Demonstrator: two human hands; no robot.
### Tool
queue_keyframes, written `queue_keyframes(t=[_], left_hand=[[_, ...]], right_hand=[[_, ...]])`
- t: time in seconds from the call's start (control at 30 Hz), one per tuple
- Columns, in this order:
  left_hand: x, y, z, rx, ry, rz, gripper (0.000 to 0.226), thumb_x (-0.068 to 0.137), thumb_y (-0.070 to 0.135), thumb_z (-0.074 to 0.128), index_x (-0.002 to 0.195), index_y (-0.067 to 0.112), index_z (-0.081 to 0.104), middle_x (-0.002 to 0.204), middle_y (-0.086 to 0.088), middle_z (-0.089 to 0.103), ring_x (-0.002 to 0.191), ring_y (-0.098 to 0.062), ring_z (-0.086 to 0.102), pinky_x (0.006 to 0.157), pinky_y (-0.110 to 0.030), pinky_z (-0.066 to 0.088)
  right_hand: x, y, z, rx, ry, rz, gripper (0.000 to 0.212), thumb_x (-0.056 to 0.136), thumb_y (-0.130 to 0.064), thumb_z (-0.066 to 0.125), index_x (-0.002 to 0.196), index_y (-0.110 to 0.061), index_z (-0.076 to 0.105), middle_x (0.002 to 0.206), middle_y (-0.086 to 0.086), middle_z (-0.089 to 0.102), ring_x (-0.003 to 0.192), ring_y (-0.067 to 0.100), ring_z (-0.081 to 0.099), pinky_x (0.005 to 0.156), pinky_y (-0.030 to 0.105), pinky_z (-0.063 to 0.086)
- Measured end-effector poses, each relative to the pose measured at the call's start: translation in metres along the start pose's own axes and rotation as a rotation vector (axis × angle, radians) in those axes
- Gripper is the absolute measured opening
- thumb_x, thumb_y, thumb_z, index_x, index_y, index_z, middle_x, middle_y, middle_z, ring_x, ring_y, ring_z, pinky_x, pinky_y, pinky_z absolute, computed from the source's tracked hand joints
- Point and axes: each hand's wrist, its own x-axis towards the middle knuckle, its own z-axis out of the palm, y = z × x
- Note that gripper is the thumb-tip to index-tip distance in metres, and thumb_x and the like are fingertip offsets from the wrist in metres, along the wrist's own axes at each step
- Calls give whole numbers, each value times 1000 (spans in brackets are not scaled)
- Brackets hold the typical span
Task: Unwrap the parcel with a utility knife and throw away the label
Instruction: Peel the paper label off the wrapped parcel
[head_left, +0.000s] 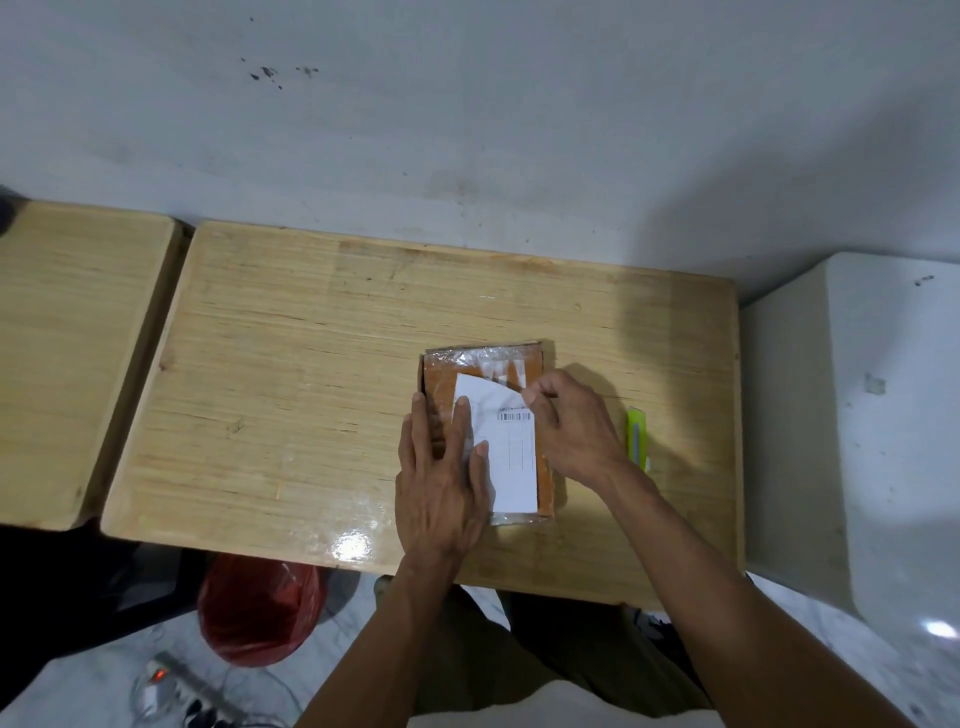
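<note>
A brown cardboard parcel (447, 366) wrapped in clear tape lies on the wooden table (291, 374), right of centre. A white label (514, 457) with a barcode covers most of its top. The label's upper right corner is lifted off the box. My right hand (571, 426) pinches that lifted corner. My left hand (441, 478) rests flat on the parcel's left side, fingers straight, partly over the label. A yellow-green utility knife (637, 434) lies on the table just right of my right hand.
A second wooden table (67, 338) stands to the left with a narrow gap between. A white block (883, 415) sits at the right. Under the near edge is a red plastic bag (254, 613). A power strip with cables (176, 691) lies on the floor.
</note>
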Motion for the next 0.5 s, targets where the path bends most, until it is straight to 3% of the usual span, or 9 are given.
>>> queue_keyframes(t=[0.1,0.2,0.3,0.43,0.5], left_hand=[[1,-2,2,6,-11,-11,59,103,49,38,158,34,26,169,-6,1,151,-39,20,102,-56,50],[1,-4,2,16,-10,-2,58,103,49,38,158,33,27,169,-9,2,150,-41,21,103,-57,49],[1,-5,3,30,-9,10,58,103,47,38,158,29,29,169,-13,5,149,-43,22,105,-58,46],[2,-6,4,10,-12,5,57,103,48,38,157,30,30,169,-12,4,149,-41,23,103,-57,48],[2,-6,4,7,-16,1,57,103,48,38,157,30,30,169,-10,3,150,-40,22,102,-57,50]], right_hand=[[-1,2,-1,50,28,-3,10,97,-22,59,104,-14,60,89,-4,64,83,15,60,69,30,47],[0,5,2,79,56,-22,38,91,-13,66,128,-20,57,92,-5,65,86,9,61,70,16,47],[3,13,7,45,128,-24,28,87,-7,71,113,-16,68,99,2,60,90,14,61,81,27,52],[7,15,9,28,131,20,17,85,-10,73,102,-10,70,102,4,56,87,9,57,76,1,38],[9,15,11,31,138,37,15,85,-14,74,99,-13,69,101,3,56,86,8,56,78,7,43]])
